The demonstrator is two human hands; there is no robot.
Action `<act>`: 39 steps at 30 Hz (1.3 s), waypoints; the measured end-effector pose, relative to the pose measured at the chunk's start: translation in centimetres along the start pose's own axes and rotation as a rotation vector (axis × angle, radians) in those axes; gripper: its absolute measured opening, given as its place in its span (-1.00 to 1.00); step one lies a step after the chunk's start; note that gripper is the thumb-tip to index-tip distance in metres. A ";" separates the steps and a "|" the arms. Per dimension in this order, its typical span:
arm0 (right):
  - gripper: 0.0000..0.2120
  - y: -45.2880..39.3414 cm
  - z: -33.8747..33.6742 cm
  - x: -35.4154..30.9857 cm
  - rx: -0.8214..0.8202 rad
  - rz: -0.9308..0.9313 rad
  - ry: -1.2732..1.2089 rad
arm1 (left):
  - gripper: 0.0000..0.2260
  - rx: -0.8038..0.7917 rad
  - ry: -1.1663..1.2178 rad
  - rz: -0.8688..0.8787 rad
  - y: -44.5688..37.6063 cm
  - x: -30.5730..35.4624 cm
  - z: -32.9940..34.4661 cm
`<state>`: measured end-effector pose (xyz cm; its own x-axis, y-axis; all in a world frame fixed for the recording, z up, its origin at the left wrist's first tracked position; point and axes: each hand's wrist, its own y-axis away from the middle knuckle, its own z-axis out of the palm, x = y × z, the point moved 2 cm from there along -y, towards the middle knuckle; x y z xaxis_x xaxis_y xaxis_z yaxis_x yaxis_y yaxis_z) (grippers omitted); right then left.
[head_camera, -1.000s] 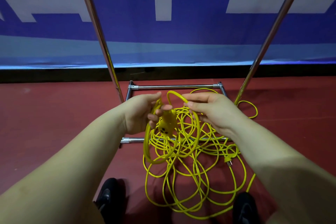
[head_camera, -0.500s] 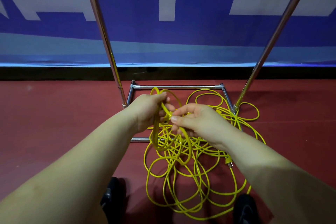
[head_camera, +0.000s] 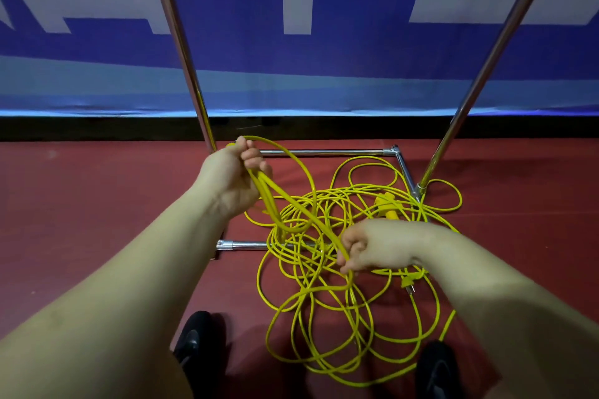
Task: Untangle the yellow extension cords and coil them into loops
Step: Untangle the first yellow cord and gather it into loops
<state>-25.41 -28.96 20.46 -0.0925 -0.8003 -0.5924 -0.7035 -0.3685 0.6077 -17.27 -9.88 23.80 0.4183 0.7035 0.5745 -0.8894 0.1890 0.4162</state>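
Cords: yellow extension cords [head_camera: 327, 311] mostly still a loose tangle on the red floor [head_camera: 97, 220], spread from 6 o'clock up to 1 o'clock, draped over the chrome rack base.
Shoes: two dark shoes [head_camera: 194, 334] at 6–7 o'clock, just beside the near edge of the pile.
Right hand: right hand [head_camera: 376, 246] at 4 o'clock, low over the tangle, fingers curled, pinching one strand.
Left hand: left hand [head_camera: 233, 175] at 11 o'clock, raised, fingers wrapped round a small bundle of loops.
Change: half a second ago both hands met close together at the loops; now they are pulled apart, with a run of cord stretched diagonally between them.
Meaning: judged as drawing out the next length to lay onto the coil in the left hand; only a few loops made, most of the job left.
Socket: yellow socket end [head_camera: 387, 204] lying in the pile at 1 o'clock, plug [head_camera: 409, 283] at 4 o'clock.
Rack: rack base [head_camera: 324, 151] far side at 12 o'clock; strands cross its near bar, snag risk when pulling.
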 end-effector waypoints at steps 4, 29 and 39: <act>-0.96 1.0 -2.8 0.5 0.231 0.050 -0.317 | -0.68 -0.008 -0.075 0.023 -0.2 0.9 -0.6; -0.82 -1.2 -2.7 -1.8 0.426 0.077 -1.604 | -0.84 -0.539 -1.014 -0.167 3.4 -6.7 1.9; -0.52 -0.2 -0.4 -3.6 0.381 -0.042 -0.154 | -0.80 -0.162 -0.435 -0.079 2.2 -3.9 1.9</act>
<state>-24.65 -26.19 22.72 -0.1416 -0.6975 -0.7024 -0.9169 -0.1751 0.3587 -20.52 -13.49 23.80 0.4936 0.3368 0.8018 -0.8544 0.3596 0.3750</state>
